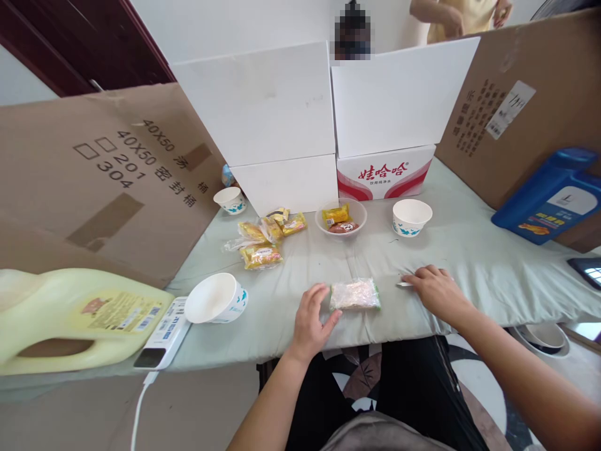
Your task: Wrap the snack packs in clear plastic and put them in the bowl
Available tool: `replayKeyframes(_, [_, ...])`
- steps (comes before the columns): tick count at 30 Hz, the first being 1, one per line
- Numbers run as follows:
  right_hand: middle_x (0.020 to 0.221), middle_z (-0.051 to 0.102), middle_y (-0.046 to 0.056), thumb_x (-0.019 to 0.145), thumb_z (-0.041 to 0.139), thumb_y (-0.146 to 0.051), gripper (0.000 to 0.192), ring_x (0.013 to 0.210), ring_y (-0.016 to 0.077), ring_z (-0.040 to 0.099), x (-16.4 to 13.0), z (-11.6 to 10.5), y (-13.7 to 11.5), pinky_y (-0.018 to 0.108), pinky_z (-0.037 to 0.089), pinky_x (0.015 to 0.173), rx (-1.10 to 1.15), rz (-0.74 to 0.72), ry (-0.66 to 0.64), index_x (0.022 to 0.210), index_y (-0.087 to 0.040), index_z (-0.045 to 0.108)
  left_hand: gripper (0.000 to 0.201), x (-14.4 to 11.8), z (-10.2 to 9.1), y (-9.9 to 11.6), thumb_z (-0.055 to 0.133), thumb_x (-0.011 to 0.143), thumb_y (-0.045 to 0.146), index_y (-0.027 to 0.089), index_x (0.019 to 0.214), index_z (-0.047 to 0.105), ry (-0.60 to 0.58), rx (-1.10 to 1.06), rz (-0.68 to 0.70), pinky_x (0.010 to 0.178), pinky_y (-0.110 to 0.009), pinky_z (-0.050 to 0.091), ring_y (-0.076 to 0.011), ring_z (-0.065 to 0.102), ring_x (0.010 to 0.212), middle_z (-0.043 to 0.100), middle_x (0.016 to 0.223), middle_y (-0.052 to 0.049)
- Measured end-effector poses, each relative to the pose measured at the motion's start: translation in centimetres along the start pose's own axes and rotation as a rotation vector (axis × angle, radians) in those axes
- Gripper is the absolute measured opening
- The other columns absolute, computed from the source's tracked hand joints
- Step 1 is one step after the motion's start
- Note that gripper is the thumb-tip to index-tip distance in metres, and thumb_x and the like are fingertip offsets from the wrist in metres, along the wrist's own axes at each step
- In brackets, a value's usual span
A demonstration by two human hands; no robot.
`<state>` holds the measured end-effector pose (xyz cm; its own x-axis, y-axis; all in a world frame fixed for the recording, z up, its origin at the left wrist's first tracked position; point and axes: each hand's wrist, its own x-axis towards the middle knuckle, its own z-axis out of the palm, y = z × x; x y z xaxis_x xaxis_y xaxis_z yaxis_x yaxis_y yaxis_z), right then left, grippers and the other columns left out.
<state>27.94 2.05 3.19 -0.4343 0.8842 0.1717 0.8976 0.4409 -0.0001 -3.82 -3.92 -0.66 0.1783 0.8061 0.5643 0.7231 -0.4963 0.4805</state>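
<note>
A wrapped snack packet [355, 294] in clear plastic with green ends lies flat on the cloth before me. Just to its left rests my left hand [312, 319], thumb and fingers spread around the near end, holding nothing. To the packet's right, my right hand [429, 287] is closed on a small silvery-white piece [404, 284] whose tip pokes out past the fingers; most of it is hidden. Farther back, several yellow-wrapped snacks [261, 255] lie in a loose pile. A clear plastic bowl [318, 224] holds a yellow packet [336, 215] and a reddish-brown one [343, 227].
Paper bowls stand at left [239, 305], back left [230, 202] and right [409, 230]. A yellow jug [126, 313] and white power bank [164, 335] sit at left, a blue bottle [539, 200] at right. White boxes [282, 113] wall the back; a person stands beyond.
</note>
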Motion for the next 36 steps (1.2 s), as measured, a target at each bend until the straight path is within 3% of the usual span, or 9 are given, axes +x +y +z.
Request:
replayKeyframes(3, [0.120,0.060,0.015,0.088,0.051,-0.024,0.037,0.112,0.0313,0.053,-0.2,0.5,-1.3,0.047,0.043,0.090,0.184,-0.026,0.152,0.124,-0.021,0.059,0.058,1.8,1.0,0.7,0.059,0.088,0.037,0.021,0.140,0.038,-0.093,-0.047,-0.062,0.100,-0.048,0.046,-0.0287,0.048,0.127,0.051,0.137,-0.015])
replayKeyframes(6, [0.132,0.053,0.014,0.085,0.061,-0.041,0.056,0.120,0.0288,0.049,1.2,0.2,-5.2,0.046,0.044,0.095,0.424,-0.241,0.109,0.136,-0.022,0.047,0.023,3.6,1.9,1.4,0.053,0.090,0.026,0.022,0.111,0.064,-0.141,-0.141,-0.053,0.098,-0.045,0.047,-0.0243,0.058,0.113,0.067,0.112,-0.009])
replayKeyframes(14, [0.100,0.067,0.007,0.092,0.053,-0.024,0.010,0.097,0.0215,0.058,0.5,1.2,-3.8,0.038,0.049,0.086,0.652,-0.134,0.337,0.091,-0.022,0.062,0.022,1.2,-1.4,-3.0,0.058,0.083,0.039,0.018,0.091,0.060,0.191,-0.236,-0.626,0.068,-0.031,0.053,-0.0173,0.063,0.073,0.065,0.079,-0.003])
replayKeyframes(18, [0.103,0.064,0.009,0.088,0.047,-0.017,0.019,0.101,0.0236,0.059,-1.3,1.6,-3.7,0.041,0.050,0.086,0.642,0.080,0.467,0.104,-0.021,0.056,0.029,0.8,-2.6,-1.0,0.062,0.082,0.033,0.018,0.107,0.056,0.443,0.093,-0.347,0.083,-0.040,0.051,-0.0248,0.059,0.100,0.060,0.104,-0.011])
replayKeyframes(22, [0.120,0.057,0.014,0.087,0.043,-0.015,0.033,0.116,0.0261,0.051,-0.2,0.4,-6.1,0.046,0.042,0.099,0.532,0.045,0.516,0.118,-0.020,0.052,0.023,2.9,-1.4,2.3,0.052,0.088,0.020,0.022,0.111,0.058,0.099,0.185,0.087,0.093,-0.043,0.046,-0.0249,0.057,0.105,0.062,0.107,-0.010])
replayKeyframes(24, [0.117,0.058,0.013,0.088,0.047,-0.020,0.031,0.113,0.0267,0.052,1.2,-0.1,-7.0,0.044,0.043,0.096,0.478,-0.065,0.367,0.119,-0.019,0.053,0.023,3.9,-0.4,2.9,0.051,0.089,0.020,0.021,0.110,0.061,-0.059,0.248,0.078,0.088,-0.043,0.047,-0.0261,0.058,0.101,0.064,0.103,-0.010])
replayKeyframes(30, [0.088,0.063,0.009,0.094,0.042,-0.016,0.025,0.085,0.0215,0.056,0.0,-1.5,-6.0,0.035,0.043,0.077,0.336,-0.224,0.066,0.100,-0.018,0.065,0.019,1.0,-1.6,4.0,0.048,0.090,0.012,0.019,0.083,0.064,-0.126,0.336,0.144,0.076,-0.037,0.047,-0.0220,0.056,0.085,0.062,0.083,-0.007])
replayKeyframes(34, [0.085,0.064,0.007,0.095,0.049,-0.031,0.021,0.084,0.0192,0.056,-3.9,-3.5,-5.2,0.032,0.041,0.075,0.496,-0.502,-0.132,0.102,-0.019,0.065,0.008,-2.6,-3.8,5.5,0.055,0.089,0.021,0.020,0.084,0.062,-0.531,0.154,0.255,0.070,-0.033,0.049,-0.0198,0.056,0.080,0.061,0.080,-0.003])
replayKeyframes(36, [0.086,0.064,0.006,0.096,0.046,-0.034,0.025,0.082,0.0176,0.057,-4.3,-4.1,-5.7,0.029,0.042,0.072,0.556,-0.481,-0.187,0.103,-0.018,0.064,0.008,-2.8,-3.9,5.8,0.054,0.090,0.022,0.020,0.087,0.061,-0.575,0.122,0.194,0.071,-0.033,0.050,-0.0195,0.057,0.081,0.062,0.083,-0.003])
